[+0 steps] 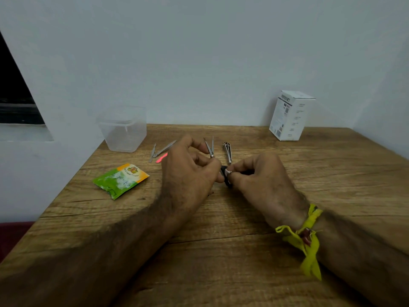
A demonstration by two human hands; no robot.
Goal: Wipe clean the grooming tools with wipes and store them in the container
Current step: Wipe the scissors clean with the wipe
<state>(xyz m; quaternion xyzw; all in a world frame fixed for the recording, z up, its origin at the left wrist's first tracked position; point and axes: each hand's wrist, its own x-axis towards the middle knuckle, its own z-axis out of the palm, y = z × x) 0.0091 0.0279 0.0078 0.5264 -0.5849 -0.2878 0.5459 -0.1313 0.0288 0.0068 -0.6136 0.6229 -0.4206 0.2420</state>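
Observation:
Over the middle of the wooden table point(243, 251), my left hand point(188, 173) and my right hand point(263, 180) both pinch a small black grooming tool point(226, 176) with a white bit showing between the fingertips. What the white bit is, I cannot tell. Just beyond the hands lie steel tweezers point(209, 147) and a nail clipper point(227, 151). More thin metal tools point(162, 149) and a pink stick point(161, 160) lie partly hidden behind my left hand. A clear plastic container point(124, 129) stands open at the back left. A green and orange wipes packet point(120, 179) lies left of my left hand.
A white cardboard box point(290, 116) stands at the back right against the pale wall. The table's left edge runs diagonally past the wipes packet. A yellow cloth band point(307, 235) is tied round my right wrist.

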